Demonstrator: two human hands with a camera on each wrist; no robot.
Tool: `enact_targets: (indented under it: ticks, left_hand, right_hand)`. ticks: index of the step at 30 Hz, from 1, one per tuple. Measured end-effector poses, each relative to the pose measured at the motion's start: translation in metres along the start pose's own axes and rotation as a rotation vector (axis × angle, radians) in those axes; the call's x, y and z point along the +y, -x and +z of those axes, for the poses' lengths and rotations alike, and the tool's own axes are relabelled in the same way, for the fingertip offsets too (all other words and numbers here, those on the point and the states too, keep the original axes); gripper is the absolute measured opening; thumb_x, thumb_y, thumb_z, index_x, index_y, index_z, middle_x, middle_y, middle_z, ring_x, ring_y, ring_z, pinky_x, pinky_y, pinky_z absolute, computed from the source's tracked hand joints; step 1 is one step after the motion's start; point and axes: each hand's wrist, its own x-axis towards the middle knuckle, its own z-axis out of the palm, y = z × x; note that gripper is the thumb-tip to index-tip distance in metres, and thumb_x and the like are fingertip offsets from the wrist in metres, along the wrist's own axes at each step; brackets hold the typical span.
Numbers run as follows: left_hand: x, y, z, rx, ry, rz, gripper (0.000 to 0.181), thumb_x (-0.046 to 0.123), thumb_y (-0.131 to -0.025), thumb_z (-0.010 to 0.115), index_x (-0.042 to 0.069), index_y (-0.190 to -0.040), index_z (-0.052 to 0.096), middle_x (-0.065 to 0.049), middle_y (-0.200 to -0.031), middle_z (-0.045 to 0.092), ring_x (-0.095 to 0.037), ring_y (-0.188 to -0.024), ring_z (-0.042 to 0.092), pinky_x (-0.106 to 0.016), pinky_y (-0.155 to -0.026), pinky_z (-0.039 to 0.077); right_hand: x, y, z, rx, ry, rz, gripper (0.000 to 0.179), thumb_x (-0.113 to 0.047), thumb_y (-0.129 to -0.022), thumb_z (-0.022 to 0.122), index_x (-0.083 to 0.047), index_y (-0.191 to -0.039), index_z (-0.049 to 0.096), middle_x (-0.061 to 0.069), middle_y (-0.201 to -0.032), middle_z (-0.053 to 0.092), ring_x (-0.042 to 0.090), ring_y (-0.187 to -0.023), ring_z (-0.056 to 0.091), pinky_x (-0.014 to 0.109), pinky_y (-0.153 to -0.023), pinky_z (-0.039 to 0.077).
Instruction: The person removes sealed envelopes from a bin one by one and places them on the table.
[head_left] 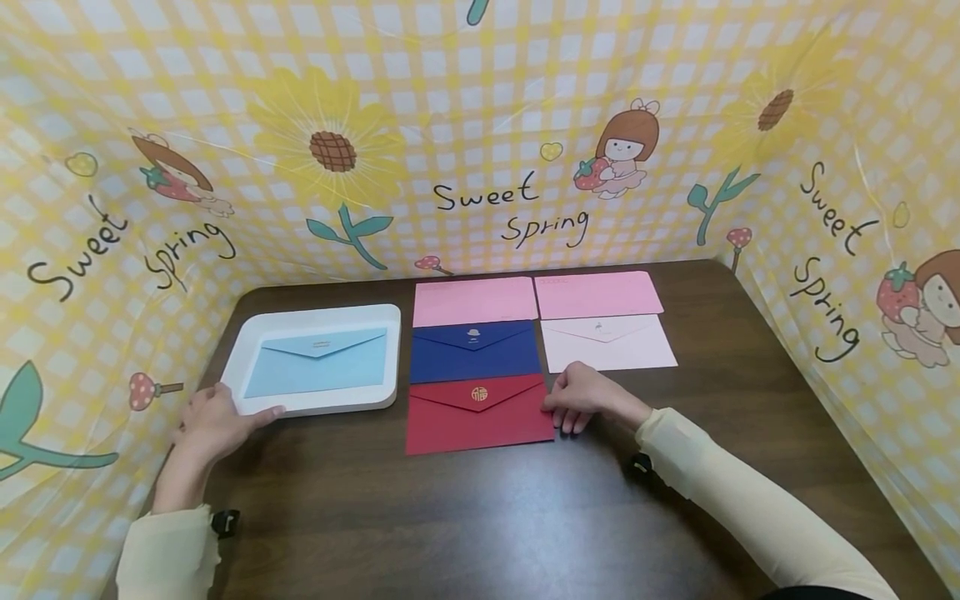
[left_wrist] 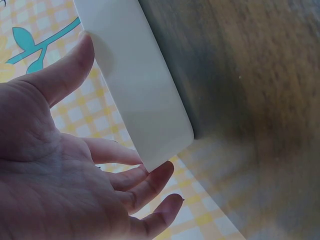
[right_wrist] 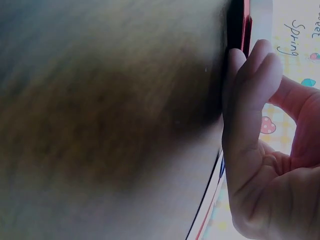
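My left hand (head_left: 213, 425) holds the near left corner of a white tray (head_left: 386, 358). In the left wrist view the thumb lies on the tray's wall and other fingers touch its corner. A light blue envelope (head_left: 318, 367) lies flat in the tray. My right hand (head_left: 585, 396) pinches the right edge of a red envelope (head_left: 480, 421) with a gold emblem on its flap. The right wrist view shows curled fingers (right_wrist: 245, 110) at the red edge. Directly behind the red envelope lies a dark blue envelope (head_left: 476, 358).
Two pink envelopes (head_left: 476, 302) lie side by side at the back. A pale pink-white envelope (head_left: 611, 350) lies in front of the right one. A brown wooden table (head_left: 480, 517) bears everything, with a yellow checked cloth (head_left: 480, 108) around its back and sides.
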Motion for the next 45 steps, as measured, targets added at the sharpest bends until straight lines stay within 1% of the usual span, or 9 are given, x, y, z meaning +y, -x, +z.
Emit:
enact_targets:
  ticks: [11, 20, 28, 34, 40, 45]
  left_hand:
    - [-0.0004, 0.0004, 0.0019, -0.004, 0.021, -0.012, 0.118, 0.052, -0.093, 0.075, -0.031, -0.147, 0.012, -0.055, -0.145, 0.015, -0.072, -0.13, 0.023, -0.081, -0.102, 0.025]
    - [-0.0003, 0.0011, 0.0018, -0.002, 0.02, -0.013, 0.117, 0.052, -0.094, 0.075, -0.031, -0.147, 0.012, -0.055, -0.145, 0.016, -0.071, -0.13, 0.024, -0.081, -0.101, 0.026]
    - [-0.0001, 0.001, 0.002, 0.006, 0.011, -0.004, 0.116, 0.052, -0.093, 0.075, -0.031, -0.146, 0.014, -0.056, -0.144, 0.017, -0.071, -0.128, 0.026, -0.081, -0.101, 0.027]
    - [0.0003, 0.0014, 0.0015, 0.012, 0.009, 0.003, 0.116, 0.052, -0.093, 0.075, -0.032, -0.146, 0.015, -0.056, -0.143, 0.018, -0.071, -0.127, 0.027, -0.08, -0.1, 0.028]
    - [0.0007, 0.0007, 0.0008, 0.01, 0.003, 0.005, 0.116, 0.053, -0.093, 0.075, -0.032, -0.145, 0.016, -0.056, -0.143, 0.018, -0.071, -0.127, 0.027, -0.08, -0.1, 0.028]
    - [0.0006, -0.0004, 0.0011, 0.004, -0.001, -0.003, 0.117, 0.053, -0.093, 0.075, -0.032, -0.146, 0.014, -0.056, -0.143, 0.017, -0.071, -0.128, 0.025, -0.081, -0.101, 0.027]
  right_hand:
    - [0.0018, -0.0007, -0.0007, -0.007, 0.013, -0.007, 0.025, -0.013, -0.095, 0.075, 0.0, -0.074, 0.073, 0.013, -0.066, 0.072, 0.016, -0.048, 0.067, 0.029, -0.047, 0.056]
    - [-0.0012, -0.0014, 0.0001, -0.005, 0.061, -0.011, 0.028, -0.014, -0.096, 0.075, -0.001, -0.072, 0.073, 0.012, -0.064, 0.071, 0.015, -0.048, 0.067, 0.029, -0.047, 0.056]
    - [-0.0029, -0.0013, 0.0003, -0.002, 0.074, -0.006, 0.028, -0.014, -0.096, 0.075, -0.001, -0.072, 0.074, 0.011, -0.063, 0.071, 0.015, -0.047, 0.066, 0.028, -0.047, 0.055]
    - [-0.0043, -0.0019, -0.0005, -0.018, 0.09, -0.005, 0.029, -0.014, -0.097, 0.075, 0.0, -0.071, 0.074, 0.011, -0.063, 0.071, 0.015, -0.047, 0.066, 0.029, -0.048, 0.056]
    - [-0.0024, -0.003, -0.0014, -0.018, 0.097, -0.001, 0.029, -0.015, -0.097, 0.075, -0.002, -0.071, 0.073, 0.011, -0.063, 0.071, 0.015, -0.048, 0.066, 0.029, -0.048, 0.056]
    - [0.0007, -0.0027, -0.0049, -0.02, 0.108, -0.018, 0.03, -0.018, -0.097, 0.077, -0.002, -0.072, 0.073, 0.011, -0.064, 0.071, 0.016, -0.05, 0.067, 0.028, -0.049, 0.056]
